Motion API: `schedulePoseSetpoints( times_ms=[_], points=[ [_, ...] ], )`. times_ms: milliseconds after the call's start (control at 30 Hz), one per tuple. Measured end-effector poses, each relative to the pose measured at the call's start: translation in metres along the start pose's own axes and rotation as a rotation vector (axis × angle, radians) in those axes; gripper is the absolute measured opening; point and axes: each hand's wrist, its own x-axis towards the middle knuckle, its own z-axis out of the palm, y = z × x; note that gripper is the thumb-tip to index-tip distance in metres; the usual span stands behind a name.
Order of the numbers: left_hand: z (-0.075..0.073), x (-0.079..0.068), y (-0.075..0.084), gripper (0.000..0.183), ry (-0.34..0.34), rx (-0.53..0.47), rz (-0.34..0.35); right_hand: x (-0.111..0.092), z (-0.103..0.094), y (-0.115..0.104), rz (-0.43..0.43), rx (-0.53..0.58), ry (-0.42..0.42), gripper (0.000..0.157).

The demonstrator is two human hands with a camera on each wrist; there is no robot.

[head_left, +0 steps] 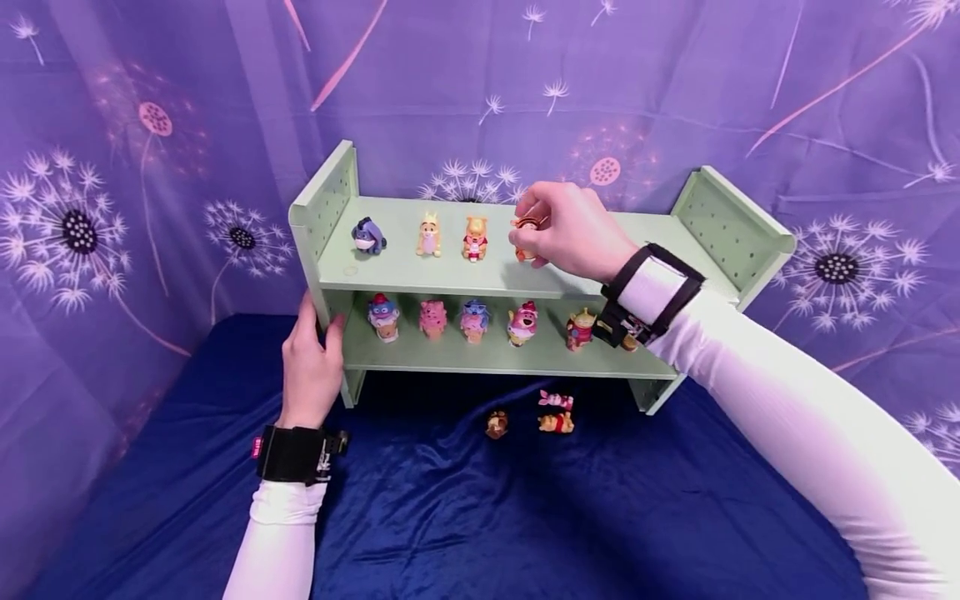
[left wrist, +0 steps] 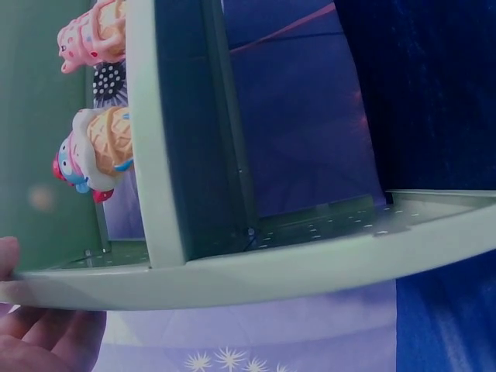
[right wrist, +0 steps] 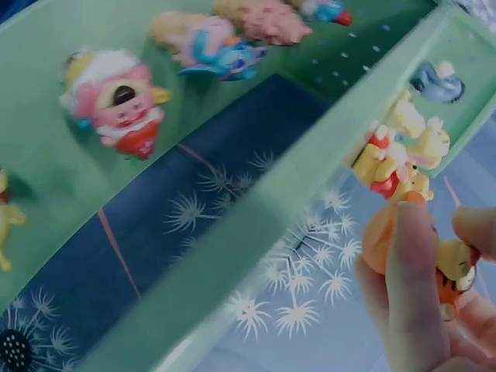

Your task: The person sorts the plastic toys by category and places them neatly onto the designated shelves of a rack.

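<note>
My right hand [head_left: 573, 231] pinches an orange tiger figurine [right wrist: 453, 267] at the top board of a green two-tier shelf [head_left: 480, 357]. Fingers partly cover the figurine, and whether its base touches the board I cannot tell. To its left on that board stand a yellow bear figurine with a red top [head_left: 475, 239], a pale yellow figurine [head_left: 429, 236] and a blue-grey donkey figurine [head_left: 368, 237]. My left hand [head_left: 311, 371] grips the edge of the shelf's left side panel [left wrist: 232, 291], thumb on one side and fingers on the other.
On the lower board stand several figurines, among them a pink ice-cream-cone one [head_left: 432, 319] and a red-and-yellow one [head_left: 581, 330]. A brown figurine [head_left: 497, 425], a pink one [head_left: 557, 401] and a yellow bear [head_left: 557, 423] lie on the dark blue cloth [head_left: 450, 517]. Purple curtain hangs behind.
</note>
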Motion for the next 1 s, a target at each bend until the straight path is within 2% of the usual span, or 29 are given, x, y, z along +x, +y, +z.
schedulePoseSetpoints(
  times_ms=[200,367,733,867,1000],
  points=[
    [0.002,0.003,0.003,0.052,-0.001,-0.008,0.014,0.015,0.001,0.002,0.066,-0.027,-0.037,0.019],
    [0.001,0.002,0.004,0.052,0.002,0.005,0.008,0.019,0.003,0.005,0.108,-0.033,-0.094,0.017],
    [-0.002,-0.002,0.001,0.053,-0.011,0.006,-0.015,0.021,0.008,0.009,0.123,-0.069,-0.107,0.018],
    [-0.002,-0.002,0.002,0.054,-0.009,0.003,-0.011,0.02,0.006,0.01,0.093,-0.13,-0.106,0.028],
    [-0.002,-0.001,0.003,0.053,-0.009,0.001,-0.009,0.016,-0.006,0.007,0.042,-0.219,-0.068,0.05]
  ],
)
